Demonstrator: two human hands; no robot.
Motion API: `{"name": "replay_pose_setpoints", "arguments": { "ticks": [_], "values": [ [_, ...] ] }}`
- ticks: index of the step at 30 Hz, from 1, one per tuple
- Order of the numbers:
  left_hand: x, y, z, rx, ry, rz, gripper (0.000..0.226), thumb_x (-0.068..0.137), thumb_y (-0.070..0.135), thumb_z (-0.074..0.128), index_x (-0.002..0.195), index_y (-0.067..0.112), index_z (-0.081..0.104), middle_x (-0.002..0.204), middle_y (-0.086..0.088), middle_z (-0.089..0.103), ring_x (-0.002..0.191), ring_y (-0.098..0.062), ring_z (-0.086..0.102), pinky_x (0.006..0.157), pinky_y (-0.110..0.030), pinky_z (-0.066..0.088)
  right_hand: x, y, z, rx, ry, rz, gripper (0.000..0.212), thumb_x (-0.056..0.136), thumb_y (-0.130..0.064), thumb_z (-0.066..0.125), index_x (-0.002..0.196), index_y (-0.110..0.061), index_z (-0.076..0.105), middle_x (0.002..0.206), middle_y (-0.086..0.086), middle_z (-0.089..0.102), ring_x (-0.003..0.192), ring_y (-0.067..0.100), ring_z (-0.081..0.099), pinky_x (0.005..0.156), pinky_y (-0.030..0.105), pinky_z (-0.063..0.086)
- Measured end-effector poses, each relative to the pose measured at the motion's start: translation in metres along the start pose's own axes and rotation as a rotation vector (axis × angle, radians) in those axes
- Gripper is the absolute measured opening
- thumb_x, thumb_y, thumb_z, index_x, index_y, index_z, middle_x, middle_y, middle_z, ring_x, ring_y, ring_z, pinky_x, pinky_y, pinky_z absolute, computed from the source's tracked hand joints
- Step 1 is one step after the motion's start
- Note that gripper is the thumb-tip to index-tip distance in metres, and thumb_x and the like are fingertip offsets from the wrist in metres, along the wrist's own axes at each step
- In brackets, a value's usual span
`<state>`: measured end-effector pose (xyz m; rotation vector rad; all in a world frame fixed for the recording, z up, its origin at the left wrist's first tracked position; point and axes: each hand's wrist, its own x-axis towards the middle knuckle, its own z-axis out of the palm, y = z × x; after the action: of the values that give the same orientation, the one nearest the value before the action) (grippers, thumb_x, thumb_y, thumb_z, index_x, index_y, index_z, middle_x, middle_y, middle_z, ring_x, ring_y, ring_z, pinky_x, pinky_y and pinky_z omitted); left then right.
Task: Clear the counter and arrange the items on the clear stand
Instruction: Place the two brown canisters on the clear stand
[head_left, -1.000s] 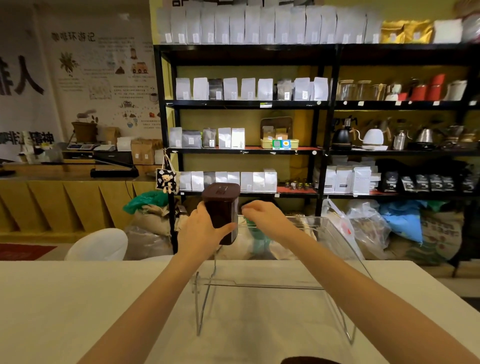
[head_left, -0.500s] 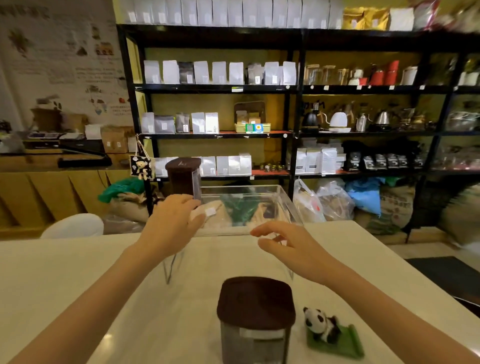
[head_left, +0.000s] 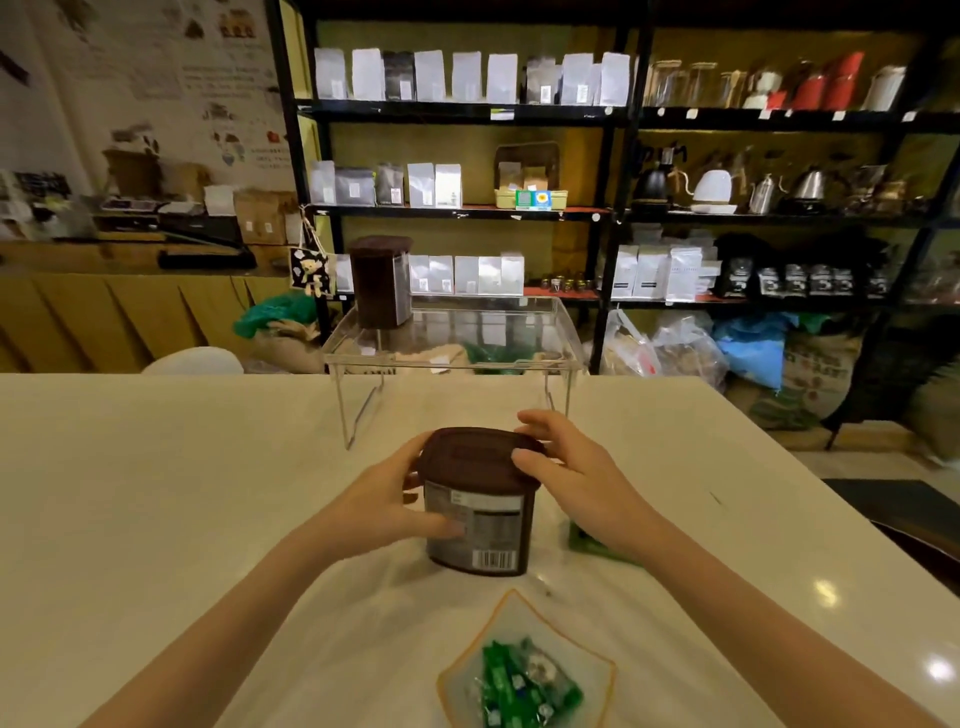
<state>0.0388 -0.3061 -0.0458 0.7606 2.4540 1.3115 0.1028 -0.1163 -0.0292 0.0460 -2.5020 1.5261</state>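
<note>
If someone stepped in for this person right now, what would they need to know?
Left hand: wrapped around the side of the brown-lidded canister on the counter.
Right hand: fingers on the lid's far edge; the canister looks not yet lifted.
Done: one matching dark canister stands on the clear stand, back left corner.
Left: lift this canister onto the stand; then the glass dish of green wrapped candies and the green item mostly hidden behind the right wrist.

Black shelves (head_left: 613, 114) holding white bags (head_left: 431, 75) and kettles (head_left: 714, 187) are standing behind the white table (head_left: 156, 493), with sacks (head_left: 810, 374) lying below and a poster (head_left: 156, 78) hanging left.
</note>
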Motion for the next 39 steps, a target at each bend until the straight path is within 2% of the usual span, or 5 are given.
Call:
{"name": "replay_pose_setpoints", "arguments": {
  "ticks": [5,12,18,28,39],
  "values": [
    [-0.013,-0.006,0.038,-0.161,0.300,-0.020,0.072,0.065,0.018,0.081,0.128,0.019,0.045,0.110,0.006,0.059,0.103,-0.013,0.058,0.077,-0.014,0.048,0.000,0.012,0.005,0.127,0.038,0.124,0.040,0.090,-0.025,0.053,0.128,-0.016,0.046,0.125,0.005,0.058,0.112,0.020,0.056,0.097,0.035,0.048],
    [-0.025,0.001,0.066,-0.130,0.553,0.087,0.053,0.070,0.022,0.078,0.112,0.032,0.047,0.098,0.021,0.055,0.089,0.006,0.053,0.072,-0.008,0.044,0.000,0.016,0.009,0.217,0.052,0.148,0.023,0.088,-0.024,0.054,0.110,-0.018,0.055,0.111,0.004,0.065,0.104,0.018,0.060,0.088,0.029,0.050],
    [-0.016,0.008,0.063,-0.089,0.540,0.071,0.079,0.057,0.035,0.084,0.125,0.022,0.047,0.119,0.000,0.060,0.111,-0.016,0.056,0.093,-0.035,0.051,0.000,0.010,0.006,0.181,0.123,0.105,0.022,0.086,-0.019,0.058,0.105,-0.009,0.063,0.097,0.007,0.070,0.094,0.020,0.066,0.084,0.033,0.056],
    [0.002,0.060,-0.003,-0.134,0.598,0.244,0.077,0.049,0.030,0.088,0.107,0.037,0.038,0.088,0.036,0.046,0.076,0.028,0.045,0.058,-0.001,0.041,0.026,-0.050,-0.014,0.245,0.147,-0.115,0.029,0.095,-0.019,0.042,0.093,-0.012,0.071,0.091,0.007,0.072,0.088,0.014,0.068,0.071,0.018,0.056],
    [0.070,0.086,-0.099,-0.262,0.343,0.223,0.063,0.062,0.026,0.081,0.115,0.027,0.047,0.094,0.018,0.059,0.090,-0.003,0.056,0.067,-0.016,0.043,0.093,-0.091,-0.018,0.091,0.292,-0.272,0.031,0.094,-0.032,0.040,0.094,-0.025,0.070,0.096,0.005,0.074,0.095,0.020,0.067,0.088,0.044,0.054]
  ]
}}
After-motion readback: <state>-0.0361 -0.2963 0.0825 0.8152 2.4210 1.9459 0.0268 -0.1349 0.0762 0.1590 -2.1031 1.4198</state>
